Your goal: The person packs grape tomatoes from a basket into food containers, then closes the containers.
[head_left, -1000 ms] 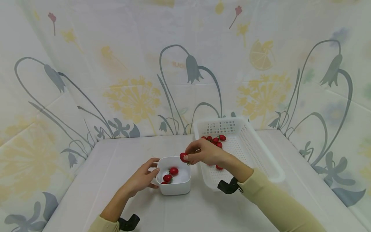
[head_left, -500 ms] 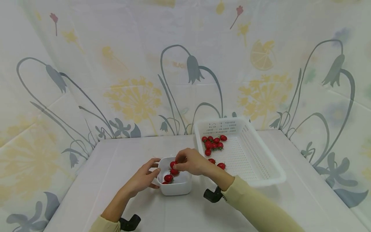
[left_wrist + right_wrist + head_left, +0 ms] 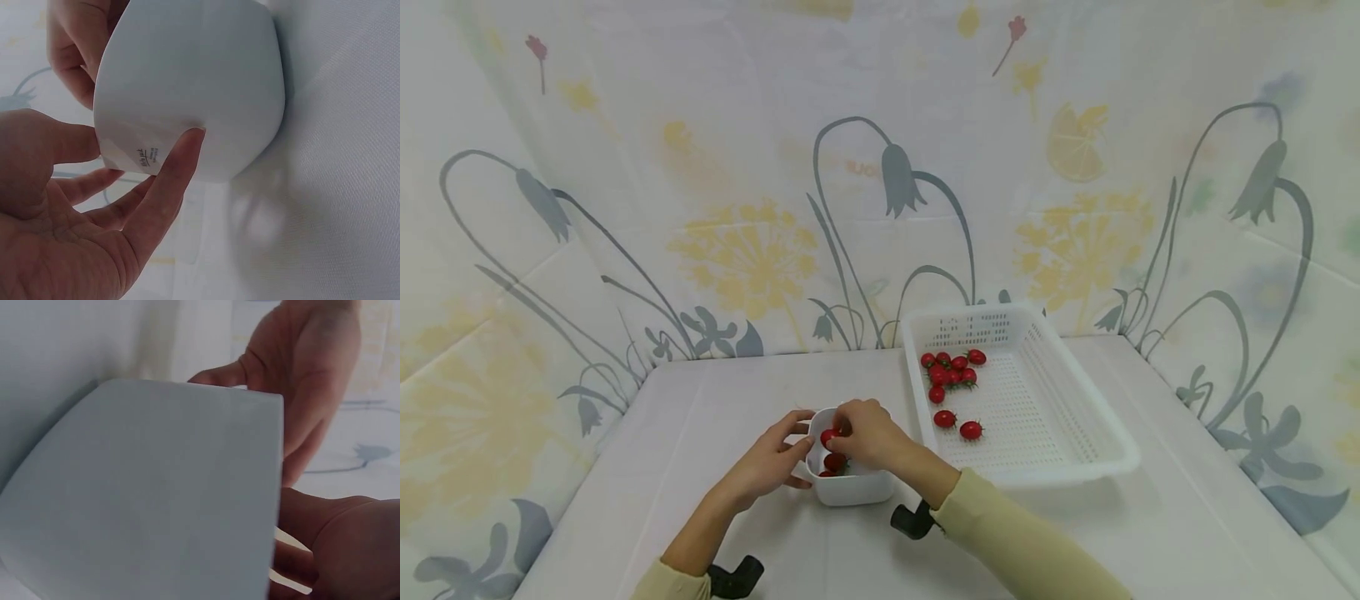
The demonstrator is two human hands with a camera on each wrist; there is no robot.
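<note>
Backdrop: floral cloth (image 3: 752,250) hangs behind your white table (image 3: 715,400).
Landmark: small white tub (image 3: 850,486), near the table's front edge.
Left hand (image 3: 767,463): your fingers curl round the tub's left wall, steadying it.
Right hand (image 3: 868,433): over the tub's mouth, fingertips pinching a cherry tomato (image 3: 828,436) just inside the rim.
In the tub: more tomatoes (image 3: 834,461) below your fingers.
Right of the tub: white basket (image 3: 1060,392) with loose tomatoes (image 3: 953,371).

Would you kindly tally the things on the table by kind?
White basket: 1
White bowl: 1
Tomatoes in the basket: about 10
Tomatoes visible in the bowl: 3, partly under the right hand
Total: about 15
</note>
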